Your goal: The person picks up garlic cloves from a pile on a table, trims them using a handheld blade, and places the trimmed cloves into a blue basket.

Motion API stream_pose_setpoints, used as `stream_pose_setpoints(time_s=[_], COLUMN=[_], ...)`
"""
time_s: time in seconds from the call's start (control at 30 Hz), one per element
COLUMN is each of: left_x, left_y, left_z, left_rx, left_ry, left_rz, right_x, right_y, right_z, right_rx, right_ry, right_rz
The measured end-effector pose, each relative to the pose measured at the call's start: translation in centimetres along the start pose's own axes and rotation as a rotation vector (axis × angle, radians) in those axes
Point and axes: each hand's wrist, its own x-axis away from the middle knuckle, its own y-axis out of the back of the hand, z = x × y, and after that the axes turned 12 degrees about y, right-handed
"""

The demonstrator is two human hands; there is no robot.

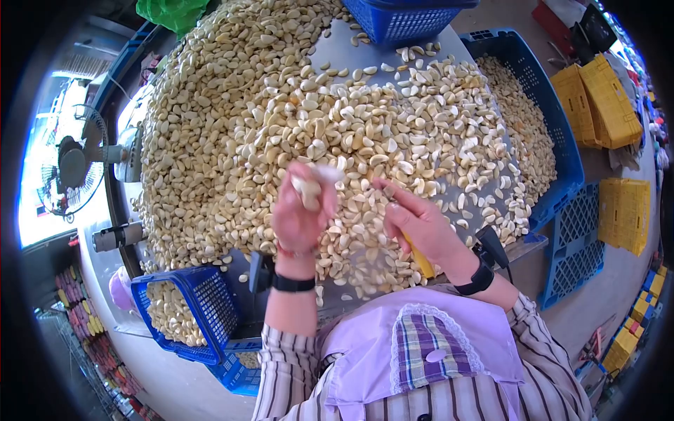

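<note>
Peeled garlic cloves (330, 126) lie heaped over the metal table in front of me. My left hand (298, 214) is palm up above the pile, its fingers curled round a few garlic cloves (307, 191); a pale blur shows beside its fingertips. To its right, my right hand (425, 228) grips a small tool with a yellow handle (422, 264), which looks like a knife. The handle's end sticks out below the palm, and I cannot make out the blade. The two hands are apart.
A blue basket (186, 281) holding cloves sits at the left front. Another blue basket (400, 21) is at the back, and a large blue crate (572, 151) of cloves stands to the right. Yellow crates (609, 102) are farther right. A fan (74, 165) stands at the left.
</note>
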Motion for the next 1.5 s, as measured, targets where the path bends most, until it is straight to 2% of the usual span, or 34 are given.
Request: stream_pose_setpoints(time_s=[0.07,0.1,0.17,0.2,0.27,0.3,0.37,0.4,0.43,0.5,0.53,0.57,0.63,0.67,0.7,0.77,0.8,0.83,0.9,0.97,1.03,1.07,1.1,1.17,1.2,1.23,1.3,1.37,1.47,1.5], left_x=[-3.3,-5.2,-8.2,-8.4,-9.0,-9.1,-8.2,-7.9,-7.4,-5.1,-4.0,-3.3,-2.2,-2.3,-2.6,-3.7,-4.6,-5.3,-6.4,-6.6,-5.9,-5.4,-4.8,-3.2,-2.6,-2.0,-0.5,0.3,0.3,-0.4], left_y=[2.4,3.0,4.0,4.6,5.6,5.1,4.3,5.0,5.6,5.7,4.9,4.5,4.3,5.2,5.1,4.8,5.3,5.7,5.4,4.5,3.2,2.3,2.5,2.9,1.0,0.1,-1.2,-1.4,1.5,1.3], left_z=[-2.2,-2.4,-2.4,-2.2,-1.9,-2.0,-2.0,-1.8,-1.8,-2.1,-2.1,-2.0,-1.8,-1.5,-1.7,-2.4,-2.0,-1.4,-0.1,0.1,-0.4,-0.7,-0.3,0.5,0.7,0.9,1.3,1.6,2.6,2.6], left_rx=[-0.226,-0.225,-1.371,-1.372,-2.113,-2.116,-1.822,-1.636,-1.638,-0.877,-0.68,-0.682,-0.081,-0.065,-0.063,-0.685,-1.017,-1.016,-2.077,-2.101,-1.557,-1.454,-1.455,-1.04,-0.925,-0.925,-0.734,-0.646,-0.009,-0.008], left_ry=[0.069,0.066,0.021,0.016,-0.255,-0.262,-0.073,-0.087,-0.081,0.281,0.32,0.322,0.16,0.053,0.051,0.053,0.017,0.015,-0.401,-0.444,0.144,0.222,0.229,0.313,0.346,0.347,0.481,0.512,0.419,0.419], left_rz=[-0.29,-0.288,-0.667,-0.664,-0.63,-0.618,-0.652,-0.634,-0.631,-0.435,-0.405,-0.403,-0.07,-0.137,-0.14,-0.5,-0.563,-0.565,-0.359,-0.368,-0.532,-0.503,-0.499,-0.376,-0.338,-0.336,-0.233,-0.184,0.337,0.338], right_x=[-0.1,-0.1,-0.1,0.0,0.2,0.3,0.4,0.4,0.4,0.4,0.3,0.3,0.2,0.1,-0.1,-0.2,-0.3,-0.3,-0.2,0.0,0.4,0.5,0.6,0.8,0.9,0.8,0.7,0.7,0.6,0.6], right_y=[0.1,0.2,0.1,0.0,0.2,0.5,1.0,1.3,1.4,1.4,1.4,1.4,1.3,1.3,1.2,1.0,0.9,0.8,0.7,1.2,1.8,2.0,2.2,1.6,1.2,1.1,0.7,0.6,0.9,1.3], right_z=[0.2,0.4,0.9,1.1,1.3,1.4,1.2,1.0,0.8,0.4,0.3,0.3,0.2,0.2,0.2,0.3,0.4,0.5,0.8,0.6,0.4,0.3,0.2,0.4,0.6,0.6,0.6,0.2,0.0,0.3], right_rx=[-0.02,-0.038,-0.018,-0.004,0.022,0.047,0.034,0.026,0.022,0.003,-0.001,-0.011,-0.021,-0.023,-0.024,-0.028,-0.034,-0.032,-0.001,0.005,0.003,0.029,0.056,0.121,0.191,0.191,0.339,0.299,0.218,0.128], right_ry=[0.013,0.027,0.022,0.014,0.03,0.038,0.049,0.061,0.057,0.074,0.075,0.067,0.055,0.044,0.032,0.031,0.032,0.031,0.006,0.039,0.067,0.086,0.103,0.132,0.167,0.168,0.229,0.233,0.233,0.144], right_rz=[-0.011,-0.025,-0.029,-0.034,-0.045,-0.059,-0.081,-0.091,-0.094,-0.108,-0.108,-0.109,-0.111,-0.123,-0.133,-0.123,-0.117,-0.114,-0.115,-0.104,-0.109,-0.127,-0.142,-0.119,-0.092,-0.094,0.058,0.074,0.107,0.048])
